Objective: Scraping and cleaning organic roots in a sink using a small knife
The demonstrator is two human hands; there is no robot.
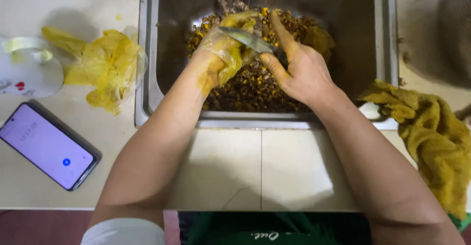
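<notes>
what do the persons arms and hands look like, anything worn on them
The left hand wears a thin clear plastic glove stained yellow. The right hand is bare. Both forearms are bare; a white sleeve edge shows on the left upper arm.

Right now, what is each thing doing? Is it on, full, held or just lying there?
Left hand: in a thin yellow-stained glove, gripping a yellowish piece.
Right hand: bare, holding the knife.
Knife: held, blade against the piece.
Sink: partly filled with brown and yellow scraps.
Phone: screen lit, lying flat.
Yellow plastic bag: crumpled, lying loose.
Yellow cloth: bunched up, stained.
</notes>
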